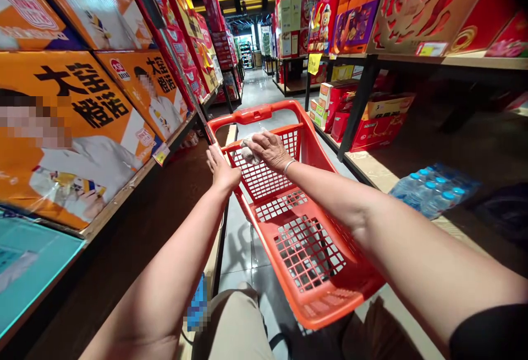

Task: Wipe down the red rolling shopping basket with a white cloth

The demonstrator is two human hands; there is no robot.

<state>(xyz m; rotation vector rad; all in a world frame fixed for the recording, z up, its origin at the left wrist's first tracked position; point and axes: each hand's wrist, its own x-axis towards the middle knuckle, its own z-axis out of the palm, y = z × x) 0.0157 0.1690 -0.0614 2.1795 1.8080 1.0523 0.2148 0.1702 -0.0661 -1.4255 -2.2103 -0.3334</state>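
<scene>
- Orange-red plastic cart (317, 154), inside walls smooth and slightly shiny, stands on the grey tiled floor (256, 88) between the edges of the left shelf (124, 190) and the right shelf (373, 165).
- Its far panel (262, 181) is a lattice of small rectangular holes; the base (307, 253) has a coarser grid, with floor showing through.
- The handle (249, 115) loops above the far edge and is thicker at its middle; light glints along it. The near rim is rounded at the corners.
- Cloth (248, 155): whitish-grey, crumpled into a small bunch at the top edge of the far panel, towards the cart's far left corner.
- Right hand (270, 150): fingers bent over the cloth, gripping it against that edge; a pale bracelet (289, 167) circles the wrist.
- Left hand (223, 170): laid over the cart's left rim near the far left corner, fingers fairly straight, thumb towards the inside. How firmly it grips, I cannot tell.
- A thin metal rod (185, 77) slants up and left from beside that corner.
- Orange boxes (91, 107) line the left shelf up to its edge; wrapped water bottles (433, 189) lie on the right shelf's low board, near its aisle edge.
</scene>
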